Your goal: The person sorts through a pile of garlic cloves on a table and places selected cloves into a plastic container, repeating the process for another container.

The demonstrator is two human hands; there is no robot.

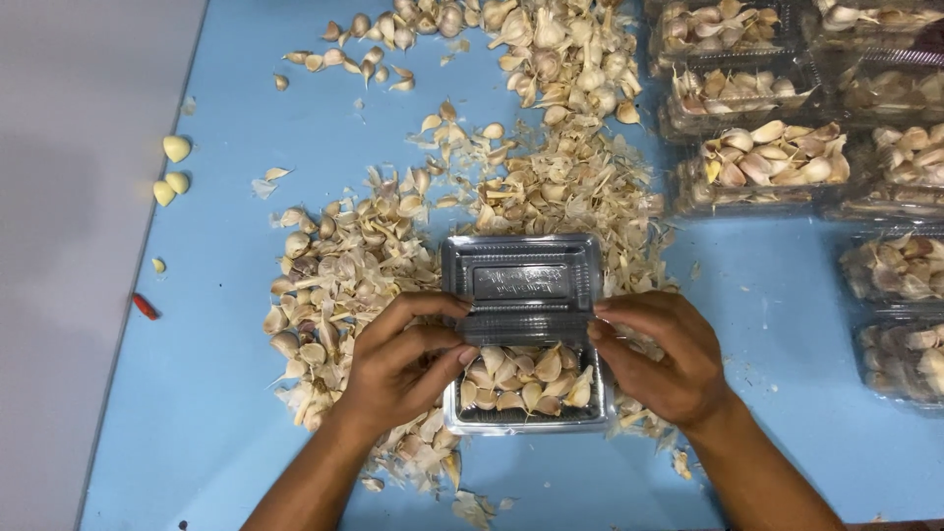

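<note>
Bright, even overhead light, soft shadows under the hands [413,359], perhaps slight blur at the edges.

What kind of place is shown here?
Probably a small garlic packing workplace: loose garlic cloves cover a blue table, filled clear boxes are stacked at one side, and both hands hold a hinged plastic box.

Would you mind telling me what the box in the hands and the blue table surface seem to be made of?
The clamshell box looks like thin clear plastic, glossy: the garlic cloves show through it and its ribbed lid catches glare. The table appears to be a smooth matte blue sheet or laminate, even in colour with faint sheen; which one is unclear. The left hand and right hand pinch the lid's edge.
</note>
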